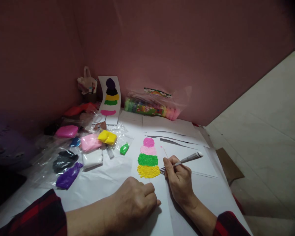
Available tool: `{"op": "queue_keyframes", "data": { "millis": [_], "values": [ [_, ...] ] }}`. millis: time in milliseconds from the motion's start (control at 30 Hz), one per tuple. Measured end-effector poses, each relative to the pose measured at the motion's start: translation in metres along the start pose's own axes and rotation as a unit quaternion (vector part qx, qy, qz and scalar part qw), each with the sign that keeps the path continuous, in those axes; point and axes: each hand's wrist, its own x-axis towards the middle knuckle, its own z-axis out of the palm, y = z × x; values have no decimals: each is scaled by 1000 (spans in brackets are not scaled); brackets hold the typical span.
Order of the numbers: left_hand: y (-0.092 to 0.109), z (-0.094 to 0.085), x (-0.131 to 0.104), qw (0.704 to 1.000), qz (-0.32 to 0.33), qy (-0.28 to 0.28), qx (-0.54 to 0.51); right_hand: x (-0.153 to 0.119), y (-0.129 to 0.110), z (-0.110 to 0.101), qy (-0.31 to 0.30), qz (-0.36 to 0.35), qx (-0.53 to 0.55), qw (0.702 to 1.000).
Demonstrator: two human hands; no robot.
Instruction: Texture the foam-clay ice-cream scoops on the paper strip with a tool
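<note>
My right hand (178,177) grips a fork (190,158) with a striped, patterned handle that slants up to the right. The tines meet the right edge of a yellow clay band (148,171) covered in fine ridges. Above it on the white paper lie a textured green band (147,160), a light pink band (148,150) and a darker pink rounded top (148,142). Just below the yellow band, my left hand (135,203) rests closed on the paper; anything inside its curled fingers is hidden.
To the left lie bagged clay lumps: purple (68,176), white (92,158), yellow (107,137), green (124,148) and several others. A card with coloured clay bands (111,97) leans at the wall beside a bag of markers (152,108). Loose paper sheets (167,126) lie behind.
</note>
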Motion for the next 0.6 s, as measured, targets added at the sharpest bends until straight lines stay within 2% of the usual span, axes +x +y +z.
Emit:
{"op": "queue_keyframes", "data": {
  "millis": [100,300,500,600],
  "values": [
    [0,0,0,1000,-2,-1,-7,0,0,0,3,-1,17,1000],
    [0,0,1,1000,-4,3,-8,0,-3,0,-50,4,32,998],
    [1,-2,2,1000,-10,1,-9,1,-2,0,-7,0,9,1000],
    [0,-1,1,1000,-9,4,-11,0,-2,0,-14,10,30,999]
  ]
}}
